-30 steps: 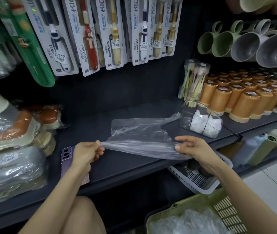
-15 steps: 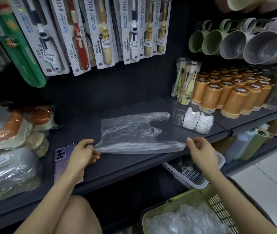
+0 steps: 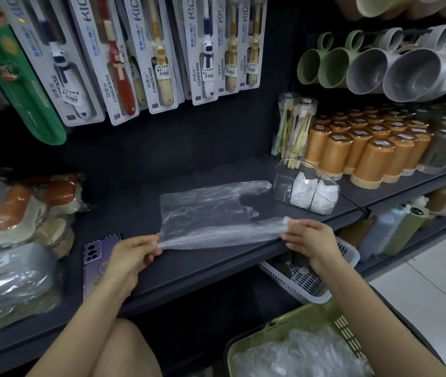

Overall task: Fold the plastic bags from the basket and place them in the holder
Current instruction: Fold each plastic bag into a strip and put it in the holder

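Left hand [image 3: 130,257] pinches the near-left corner of the clear plastic bag [image 3: 208,210]; right hand [image 3: 310,240] pinches the near-right end, at the lower handle loop. Both hands closed on the bag's folded front edge.

Head view, the only view: bag lies flat on the dark shelf [image 3: 203,270], near edge doubled over into a narrow strip stretched between the two hands. Far handle loop points toward the clear holder [image 3: 306,186], which sits on the shelf just right of the bag and already has white folded bags inside. Purple phone [image 3: 95,257] lies on the shelf beside the left hand. Yellow-green basket [image 3: 325,317] sits low right, below the shelf, with a heap of loose clear bags in it.

Change: half a second ago the right hand was off the bag, open near the shelf edge; now it grips the end again, and the strip is pulled taut. Reads as the first lengthwise fold being set, with the next fold likely to follow. Task early for this bag; basket heap suggests plenty left. Thin film may slip or spring open.
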Motion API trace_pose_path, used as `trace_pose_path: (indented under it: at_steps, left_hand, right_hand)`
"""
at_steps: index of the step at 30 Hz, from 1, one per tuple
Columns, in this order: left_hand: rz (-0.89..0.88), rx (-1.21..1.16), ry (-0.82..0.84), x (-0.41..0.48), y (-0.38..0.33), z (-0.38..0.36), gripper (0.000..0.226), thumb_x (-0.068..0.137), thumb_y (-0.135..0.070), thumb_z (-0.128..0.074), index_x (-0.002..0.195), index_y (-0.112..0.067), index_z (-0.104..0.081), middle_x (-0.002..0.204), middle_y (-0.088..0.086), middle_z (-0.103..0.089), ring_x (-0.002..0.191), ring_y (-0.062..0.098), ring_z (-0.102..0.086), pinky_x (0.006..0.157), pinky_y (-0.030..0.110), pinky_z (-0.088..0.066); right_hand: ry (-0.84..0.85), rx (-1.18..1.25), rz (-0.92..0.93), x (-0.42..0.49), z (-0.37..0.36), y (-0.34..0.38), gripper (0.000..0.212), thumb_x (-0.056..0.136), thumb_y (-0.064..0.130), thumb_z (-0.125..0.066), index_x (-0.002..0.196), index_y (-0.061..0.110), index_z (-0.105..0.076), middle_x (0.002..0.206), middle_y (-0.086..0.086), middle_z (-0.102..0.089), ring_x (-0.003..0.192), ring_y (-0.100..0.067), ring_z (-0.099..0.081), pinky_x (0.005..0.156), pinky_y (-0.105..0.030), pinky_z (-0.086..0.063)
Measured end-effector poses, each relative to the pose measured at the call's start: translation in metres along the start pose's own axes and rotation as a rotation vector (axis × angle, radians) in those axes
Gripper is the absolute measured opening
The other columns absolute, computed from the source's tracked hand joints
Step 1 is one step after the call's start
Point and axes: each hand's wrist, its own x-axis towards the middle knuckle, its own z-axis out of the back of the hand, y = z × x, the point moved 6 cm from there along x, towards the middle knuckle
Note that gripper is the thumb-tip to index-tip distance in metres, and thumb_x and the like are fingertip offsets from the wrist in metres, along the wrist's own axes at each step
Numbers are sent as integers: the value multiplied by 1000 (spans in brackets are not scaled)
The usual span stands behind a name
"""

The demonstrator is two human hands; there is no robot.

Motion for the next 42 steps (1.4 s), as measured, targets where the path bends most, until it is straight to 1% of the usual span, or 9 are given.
trace_pose_path:
  at_steps: [7, 12, 17, 21, 24, 27, 32, 36, 42]
  left_hand:
    - [-42, 154, -21, -3, 3, 1, 22, 92, 4, -57, 112, 2, -64, 79, 5, -64, 46, -3, -62, 46, 11, -38]
    - [-176, 543, 22, -19, -14, -1, 31, 96, -25, -58, 121, -9, -63, 85, 2, -66, 74, 19, -64, 60, 21, -45]
    - [-638, 1214, -91, -32, -34, -3, 29, 97, -30, -55, 115, -12, -69, 108, 15, -60, 97, 39, -59, 83, 39, -49]
    - [-865, 1350, 110, -35, -20, -27, 38, 83, -21, -61, 111, 3, -68, 112, 20, -69, 98, 40, -68, 74, 47, -56]
    - [-681, 1384, 199, -30, -1, -30, 52, 102, -27, -41, 147, -2, -33, 153, 13, -35, 141, 27, -34, 110, 37, -34]
    - [-599, 1471, 180, -26, 9, -25, 55, 105, -38, -23, 154, -16, -11, 162, -2, -7, 149, 13, -6, 117, 29, -11]
    - [-645, 1421, 147, -32, 8, -26, 54, 104, -35, -30, 153, -15, -19, 161, -2, -11, 149, 18, -11, 118, 33, -12]
    - [-958, 1183, 62, -40, -9, -24, 30, 77, -19, -66, 102, -5, -73, 103, 11, -70, 90, 35, -67, 79, 42, -56]
    - [-1009, 1215, 124, -30, -9, -17, 8, 69, -17, -75, 73, -11, -74, 74, 1, -69, 63, 26, -63, 53, 38, -55]
  right_hand:
    - [-33, -126, -42, 8, 17, -7, 6, 92, 6, -61, 91, 6, -55, 74, -11, -65, 52, -14, -63, 45, -21, -51]
    - [-87, -286, -14, 14, 26, -4, 12, 95, 7, -57, 106, 3, -55, 73, -11, -63, 53, -17, -56, 44, -24, -45]
    - [-340, -1128, 621, -18, -1, 32, 34, 93, 24, -57, 124, 8, -57, 106, -15, -64, 91, -35, -61, 69, -37, -46]
    - [137, -1150, 1183, -65, -97, 8, 40, 93, 33, -43, 113, 10, -69, 113, -9, -70, 103, -29, -66, 92, -43, -50]
    - [335, -1344, 1214, -70, -127, -37, 57, 103, 45, -22, 116, 17, -69, 124, -1, -66, 118, -20, -60, 102, -48, -43]
    - [253, -1397, 1133, -53, -108, -45, 62, 104, 46, -15, 114, 19, -70, 120, 1, -68, 115, -19, -62, 97, -48, -45]
    - [27, -1258, 1092, -46, -99, -3, 45, 95, 36, -36, 72, 12, -67, 70, -2, -65, 65, -26, -64, 68, -32, -52]
    - [387, -1201, 1029, -43, -172, 8, 40, 100, 31, -40, 121, 7, -65, 126, -11, -63, 120, -27, -57, 104, -33, -39]
    - [669, -1458, 980, -11, -274, -15, 46, 105, 28, -34, 147, 11, -35, 156, -8, -29, 146, -21, -20, 117, -33, -8]
